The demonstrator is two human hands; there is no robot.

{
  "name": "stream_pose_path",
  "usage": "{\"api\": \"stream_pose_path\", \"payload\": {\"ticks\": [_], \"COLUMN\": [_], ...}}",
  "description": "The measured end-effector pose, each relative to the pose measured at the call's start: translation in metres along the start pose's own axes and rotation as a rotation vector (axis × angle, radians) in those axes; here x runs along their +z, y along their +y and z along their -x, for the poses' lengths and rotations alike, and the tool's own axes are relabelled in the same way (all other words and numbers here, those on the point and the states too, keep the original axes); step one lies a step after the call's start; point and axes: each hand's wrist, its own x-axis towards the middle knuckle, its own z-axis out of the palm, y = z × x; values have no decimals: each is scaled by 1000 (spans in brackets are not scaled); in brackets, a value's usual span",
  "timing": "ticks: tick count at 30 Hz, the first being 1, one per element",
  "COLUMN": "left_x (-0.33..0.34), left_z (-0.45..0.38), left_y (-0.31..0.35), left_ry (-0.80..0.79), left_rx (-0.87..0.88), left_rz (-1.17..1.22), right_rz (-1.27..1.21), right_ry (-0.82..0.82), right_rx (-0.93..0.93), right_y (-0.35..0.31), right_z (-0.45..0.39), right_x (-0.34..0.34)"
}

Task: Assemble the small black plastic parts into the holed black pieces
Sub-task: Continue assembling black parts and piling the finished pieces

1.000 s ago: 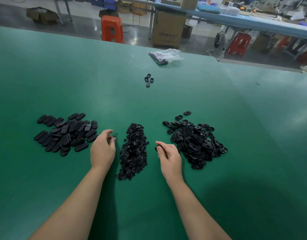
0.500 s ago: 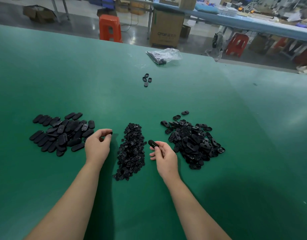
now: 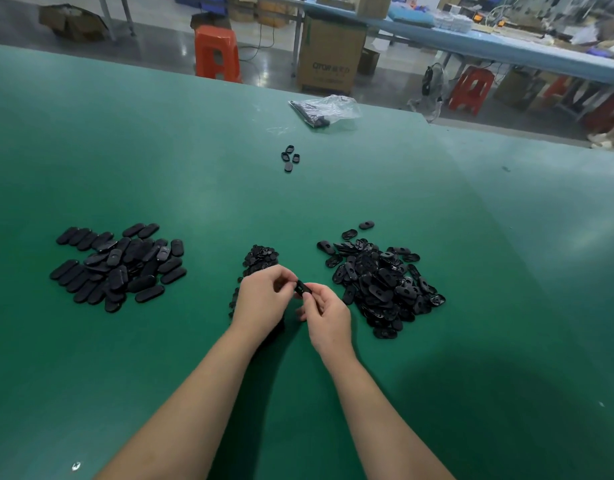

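**Light, stiff plastic: pinch it by the edges**

Both hands meet above the near end of the pile of small parts [image 3: 260, 259] in the middle of the green table [image 3: 437, 220]. The right hand [image 3: 328, 315] pinches one holed piece [image 3: 303, 288] between thumb and fingertips, its grip closed on the piece's near end. The left hand [image 3: 264, 299] has its fingers curled toward that piece; whether a small part sits in that grip is hidden, so I cannot tell.

The holed piece looks like a thin, rigid oval of moulded plastic, probably very light and a little slick. It should be held by its long edges, leaving the hole clear for the insert. The small parts look tiny and easy to drop, so a fingertip pinch suits them best, with a firm press to seat them.

More holed pieces [image 3: 385, 282] lie heaped at the right. A pile of closed ovals [image 3: 118, 265], probably finished ones, lies at the left.
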Motion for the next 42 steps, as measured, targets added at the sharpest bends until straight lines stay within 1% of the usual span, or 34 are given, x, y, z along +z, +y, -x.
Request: {"api": "stream_pose_path", "payload": {"ticks": [3, 7, 14, 20, 23, 25, 28, 32, 39, 42], "left_x": [7, 13, 17, 19, 19, 18, 13, 6, 8, 8], "left_z": [3, 5, 4, 2, 2, 2, -2, -5, -3, -1], "left_y": [4, 7, 9, 13, 14, 13, 13, 11, 12, 15], "left_ry": [-7, -2, -18, 12, 51, 51, -5, -67, -96, -103], "left_rx": [-12, -39, -117, -67, -79, -80, -108, -149, -116, -106], "left_rz": [-70, -105, -54, -159, -194, -178, -129, -52, -70, -35], "right_rz": [33, 53, 83, 72, 29, -8, -59, -63, -79, -55], "right_ry": [8, 15, 21, 34, 30, 30, 26, 18, 28, 35], "right_rx": [3, -22, -31, -42, -40, -35, -36, -59, -51, -53], "right_y": [3, 4, 7, 6, 5, 4, 3, 1, 1, 2], "right_z": [-1, -2, -4, -3, -2, -2, -1, 0, 0, -1], "right_x": [-1, -2, -3, -3, -5, -5, -6, -6, -5, -6]}}
